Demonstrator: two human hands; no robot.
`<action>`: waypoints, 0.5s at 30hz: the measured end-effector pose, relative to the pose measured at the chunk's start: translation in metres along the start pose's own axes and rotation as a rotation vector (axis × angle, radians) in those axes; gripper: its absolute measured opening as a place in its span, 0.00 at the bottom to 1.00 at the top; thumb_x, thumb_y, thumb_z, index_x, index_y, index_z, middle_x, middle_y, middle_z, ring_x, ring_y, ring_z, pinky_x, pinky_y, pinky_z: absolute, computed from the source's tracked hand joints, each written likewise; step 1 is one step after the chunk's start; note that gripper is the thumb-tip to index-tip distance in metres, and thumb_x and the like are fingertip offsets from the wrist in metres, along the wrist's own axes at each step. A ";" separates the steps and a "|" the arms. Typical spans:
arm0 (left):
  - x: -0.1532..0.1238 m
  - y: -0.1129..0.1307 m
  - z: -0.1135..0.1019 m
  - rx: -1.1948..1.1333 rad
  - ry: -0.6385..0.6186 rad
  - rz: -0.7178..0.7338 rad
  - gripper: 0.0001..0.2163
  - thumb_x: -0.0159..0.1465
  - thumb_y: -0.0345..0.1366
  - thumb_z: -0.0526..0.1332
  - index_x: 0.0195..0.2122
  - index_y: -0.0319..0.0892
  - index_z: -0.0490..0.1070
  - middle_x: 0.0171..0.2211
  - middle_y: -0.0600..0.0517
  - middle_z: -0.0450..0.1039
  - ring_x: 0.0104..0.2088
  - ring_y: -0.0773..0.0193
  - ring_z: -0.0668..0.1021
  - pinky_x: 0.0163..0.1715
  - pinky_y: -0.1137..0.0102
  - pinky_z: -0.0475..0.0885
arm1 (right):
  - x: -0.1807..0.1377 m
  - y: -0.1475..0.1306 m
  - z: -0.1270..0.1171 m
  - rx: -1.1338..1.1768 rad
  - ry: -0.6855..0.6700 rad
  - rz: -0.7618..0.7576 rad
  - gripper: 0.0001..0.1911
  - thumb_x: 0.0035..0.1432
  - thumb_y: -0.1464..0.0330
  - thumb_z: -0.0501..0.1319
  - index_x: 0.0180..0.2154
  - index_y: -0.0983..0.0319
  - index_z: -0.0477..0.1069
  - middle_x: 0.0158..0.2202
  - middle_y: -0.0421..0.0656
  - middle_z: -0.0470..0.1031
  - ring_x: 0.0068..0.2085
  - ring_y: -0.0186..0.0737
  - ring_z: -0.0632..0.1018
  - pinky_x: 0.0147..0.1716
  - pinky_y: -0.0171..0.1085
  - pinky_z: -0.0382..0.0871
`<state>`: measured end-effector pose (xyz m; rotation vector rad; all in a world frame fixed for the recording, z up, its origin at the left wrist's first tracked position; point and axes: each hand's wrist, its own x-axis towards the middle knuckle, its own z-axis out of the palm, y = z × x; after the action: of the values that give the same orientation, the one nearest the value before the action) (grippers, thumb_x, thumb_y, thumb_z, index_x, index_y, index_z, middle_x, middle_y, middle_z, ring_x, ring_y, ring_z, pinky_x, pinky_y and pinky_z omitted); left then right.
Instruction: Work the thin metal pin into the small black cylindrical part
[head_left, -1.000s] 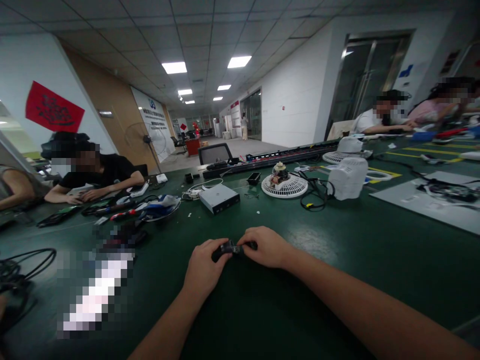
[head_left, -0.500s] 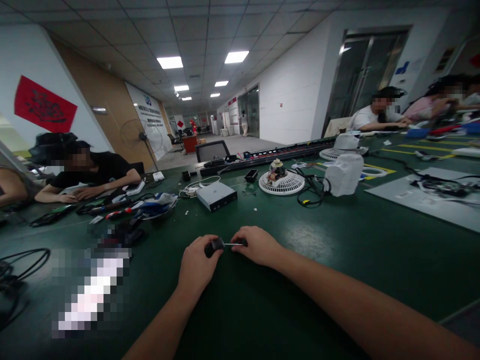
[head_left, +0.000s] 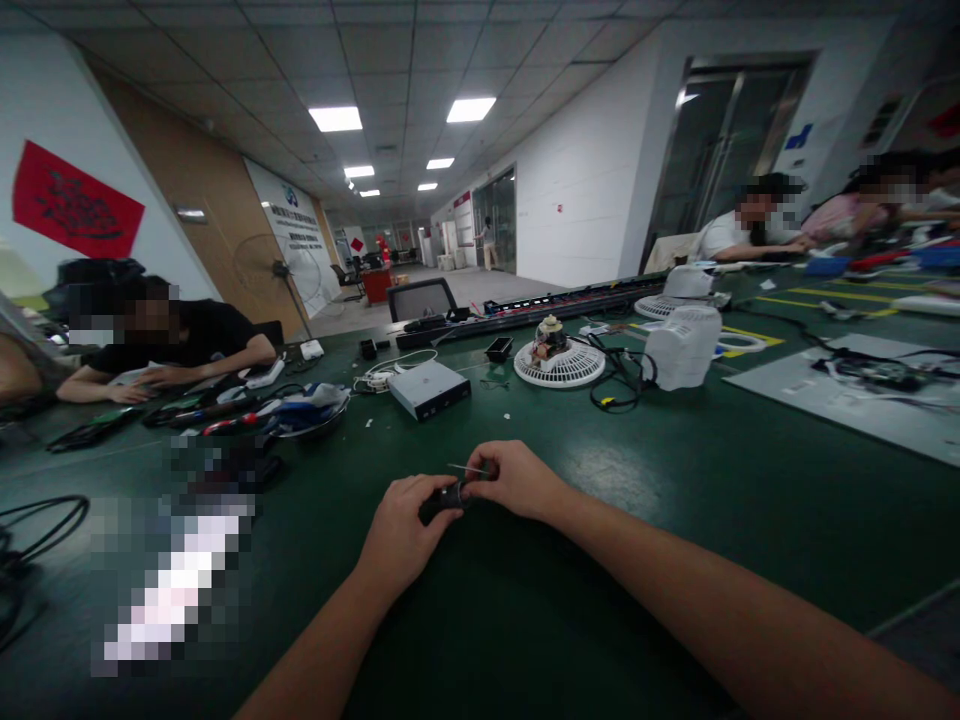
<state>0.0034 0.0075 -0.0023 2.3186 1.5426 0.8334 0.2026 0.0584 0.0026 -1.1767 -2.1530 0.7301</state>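
My left hand (head_left: 401,530) is closed around a small dark cylindrical object (head_left: 448,497), its right end showing past the fingers. In my right hand (head_left: 517,478), a thin metal rod like a screwdriver shaft (head_left: 466,468) is pinched, its tip pointing left and slightly up. The rod sits above the dark object and apart from it. The right fingertips meet the object's right end. Whatever the rod's rear end is fixed to lies hidden in the right hand.
Beyond my hands are a grey disc drive (head_left: 429,388), a white fan grille with a motor (head_left: 559,365), a white housing (head_left: 684,348) and a small black tray (head_left: 499,348). Cables (head_left: 45,520) lie at left. A grey board (head_left: 847,390) is at right. Other people sit at both sides.
The rod has tilted up and away from the dark object's end. My right fingers have come against that end, and my left hand has shifted slightly right.
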 end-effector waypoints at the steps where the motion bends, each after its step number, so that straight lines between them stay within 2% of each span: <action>1: 0.000 -0.001 0.000 0.003 0.000 0.007 0.14 0.59 0.37 0.64 0.47 0.49 0.74 0.45 0.51 0.77 0.47 0.55 0.75 0.48 0.58 0.69 | 0.000 0.000 0.000 0.000 -0.009 0.003 0.09 0.49 0.64 0.69 0.33 0.61 0.76 0.28 0.37 0.75 0.28 0.32 0.72 0.26 0.31 0.59; 5: 0.000 -0.003 0.000 -0.002 0.020 0.019 0.14 0.59 0.36 0.64 0.47 0.48 0.74 0.45 0.51 0.77 0.48 0.55 0.76 0.49 0.58 0.69 | -0.002 -0.001 0.000 0.042 -0.028 -0.031 0.08 0.52 0.63 0.66 0.32 0.61 0.76 0.28 0.38 0.75 0.29 0.32 0.72 0.27 0.31 0.60; 7: 0.000 -0.004 -0.001 -0.002 0.037 0.027 0.13 0.59 0.36 0.64 0.47 0.48 0.74 0.46 0.51 0.77 0.48 0.55 0.75 0.50 0.58 0.69 | -0.002 -0.001 0.003 0.135 -0.036 -0.018 0.08 0.52 0.64 0.66 0.33 0.62 0.76 0.29 0.38 0.75 0.29 0.32 0.73 0.27 0.31 0.62; 12: 0.000 -0.003 -0.003 0.019 0.048 0.110 0.15 0.58 0.33 0.66 0.47 0.49 0.74 0.44 0.52 0.78 0.47 0.56 0.76 0.49 0.58 0.69 | 0.003 0.006 0.009 0.514 -0.194 0.222 0.11 0.47 0.66 0.68 0.32 0.64 0.73 0.26 0.36 0.72 0.23 0.29 0.69 0.21 0.30 0.60; 15: -0.001 -0.003 -0.003 0.030 0.058 0.177 0.14 0.58 0.33 0.66 0.46 0.49 0.75 0.42 0.52 0.78 0.45 0.57 0.77 0.47 0.59 0.69 | 0.003 0.007 0.008 0.559 -0.203 0.274 0.10 0.44 0.68 0.70 0.28 0.65 0.73 0.22 0.36 0.70 0.21 0.27 0.66 0.19 0.29 0.58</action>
<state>-0.0009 0.0078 -0.0022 2.5021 1.3953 0.9334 0.1994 0.0633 -0.0075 -1.1266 -1.7664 1.5118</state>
